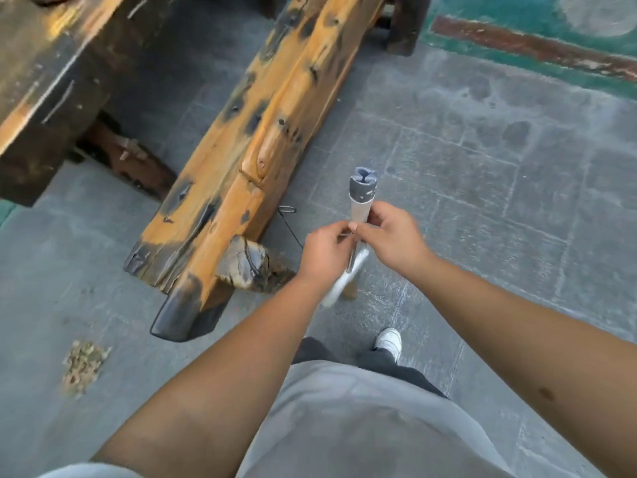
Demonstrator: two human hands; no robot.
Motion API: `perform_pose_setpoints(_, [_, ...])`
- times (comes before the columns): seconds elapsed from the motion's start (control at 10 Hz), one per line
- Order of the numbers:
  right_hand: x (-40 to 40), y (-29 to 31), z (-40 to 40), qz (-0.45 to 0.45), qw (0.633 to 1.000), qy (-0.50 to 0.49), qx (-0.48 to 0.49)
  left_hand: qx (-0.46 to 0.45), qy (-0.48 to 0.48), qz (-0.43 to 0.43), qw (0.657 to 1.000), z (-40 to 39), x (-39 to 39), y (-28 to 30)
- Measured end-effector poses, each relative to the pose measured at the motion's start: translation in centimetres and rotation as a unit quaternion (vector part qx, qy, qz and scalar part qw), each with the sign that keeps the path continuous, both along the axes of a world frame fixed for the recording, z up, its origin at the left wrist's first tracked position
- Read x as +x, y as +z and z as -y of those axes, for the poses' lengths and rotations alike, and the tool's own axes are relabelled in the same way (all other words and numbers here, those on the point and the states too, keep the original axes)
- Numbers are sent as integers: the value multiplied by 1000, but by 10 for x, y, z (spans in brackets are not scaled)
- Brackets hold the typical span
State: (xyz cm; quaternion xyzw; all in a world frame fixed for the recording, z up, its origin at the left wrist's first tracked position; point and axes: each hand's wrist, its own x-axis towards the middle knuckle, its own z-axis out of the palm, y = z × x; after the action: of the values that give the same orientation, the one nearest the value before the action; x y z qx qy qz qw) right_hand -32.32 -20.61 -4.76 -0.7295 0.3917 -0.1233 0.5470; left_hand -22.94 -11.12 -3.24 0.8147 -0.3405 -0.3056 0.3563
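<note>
Both clamped together on pole [361, 205]: left hand [322, 251] pinching at its side, right hand [391, 236] curled round it, probably steadying it upright near bench [258, 132].

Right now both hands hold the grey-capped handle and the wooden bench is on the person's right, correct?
No. The wooden bench is on the person's left, not the right. The rest stands: the left hand and the right hand both hold the grey-capped handle. The head view shows it.
</note>
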Motion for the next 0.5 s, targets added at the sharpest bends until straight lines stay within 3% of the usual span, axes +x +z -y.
perform_pose_setpoints(0.1, [23, -27, 30, -53, 997, 57, -6, 20, 11, 16, 1000, 16, 37, -38])
perform_pose_setpoints(0.2, [42, -55, 56, -147, 983, 94, -64, 73, -30, 108, 991, 31, 86, -72])
perform_pose_setpoints(0.3, [56, -85, 71, -193, 974, 114, -40, 144, -114, 215, 959, 47, 139, -110])
perform_pose_setpoints(0.4, [67, -103, 71, -109, 986, 103, 75, 244, -218, 245, 913, 61, 167, -141])
perform_pose_setpoints(0.5, [81, -112, 65, -55, 984, 123, 120, 341, -290, 235, 863, 72, 181, -162])
